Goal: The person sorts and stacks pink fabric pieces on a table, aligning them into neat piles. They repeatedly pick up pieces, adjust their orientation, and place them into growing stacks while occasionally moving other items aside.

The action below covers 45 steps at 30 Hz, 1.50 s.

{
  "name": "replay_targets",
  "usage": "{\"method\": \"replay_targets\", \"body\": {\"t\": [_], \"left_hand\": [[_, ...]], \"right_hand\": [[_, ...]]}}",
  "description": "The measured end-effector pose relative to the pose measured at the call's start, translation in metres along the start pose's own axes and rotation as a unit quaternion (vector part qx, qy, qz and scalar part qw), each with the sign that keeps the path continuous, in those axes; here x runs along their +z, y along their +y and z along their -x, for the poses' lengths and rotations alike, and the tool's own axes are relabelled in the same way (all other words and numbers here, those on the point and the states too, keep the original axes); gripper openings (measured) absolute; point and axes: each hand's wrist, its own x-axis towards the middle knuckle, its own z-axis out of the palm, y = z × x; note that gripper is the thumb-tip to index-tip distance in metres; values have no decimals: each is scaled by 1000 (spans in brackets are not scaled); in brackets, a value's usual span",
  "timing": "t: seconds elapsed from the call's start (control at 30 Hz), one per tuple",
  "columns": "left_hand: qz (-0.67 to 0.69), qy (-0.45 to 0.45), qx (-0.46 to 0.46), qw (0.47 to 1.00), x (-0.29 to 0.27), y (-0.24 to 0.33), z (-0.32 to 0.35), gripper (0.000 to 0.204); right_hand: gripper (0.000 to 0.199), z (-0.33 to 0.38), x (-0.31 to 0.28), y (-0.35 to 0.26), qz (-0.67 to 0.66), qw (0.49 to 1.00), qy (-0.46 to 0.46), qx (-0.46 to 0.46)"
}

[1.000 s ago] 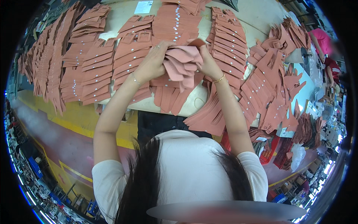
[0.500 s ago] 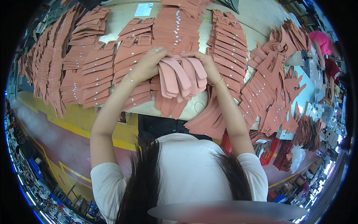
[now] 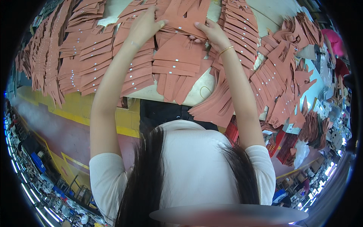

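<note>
Two hands reach forward over the table [image 3: 149, 93], and we see a brick-pink bundle [image 3: 185, 20] between them, at the top middle of the view. The left hand [image 3: 144, 25] is at the bundle's left edge, its thumb pointing inward and set well apart from the fingers, which stretch forward; we cannot tell whether it grips. The right hand [image 3: 214, 34] is clamped on the bundle's right edge, thumb on top and fingertips showing beneath. We see a slot and a small white tag on the upper piece.

Just below the bundle, nearer the body, we find a pile [image 3: 177, 53] of overlapping pieces of the same colour, some with white tags, and strips [image 3: 176, 89] pointing toward us from under it. A thin loop [image 3: 205, 92] lies on the table to their right. On the left we count several fanned stacks [image 3: 96, 49]; another stack [image 3: 240, 28] runs beside the right hand. Farther right, we see loose pieces [image 3: 278, 79], a red basket [image 3: 289, 144] and a clear bag [image 3: 301, 152].
</note>
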Motion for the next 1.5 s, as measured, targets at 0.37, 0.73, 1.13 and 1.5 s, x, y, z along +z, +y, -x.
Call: {"method": "replay_targets", "body": {"t": [0.37,0.73,1.13,1.5], "left_hand": [[9,-70,-58,996,8,23,96,53],[57,-119,-92,987,9,36,91,59],[335,-126,-109,927,20,22,81,28],[279,-191,-275,900,24,-9,155,23]], "right_hand": [[46,3,0,9,-52,998,4,-25],[56,58,0,17,257,948,134,-133],[28,114,50,72,518,717,125,-450],[18,171,57,71,456,740,76,-488]]}}
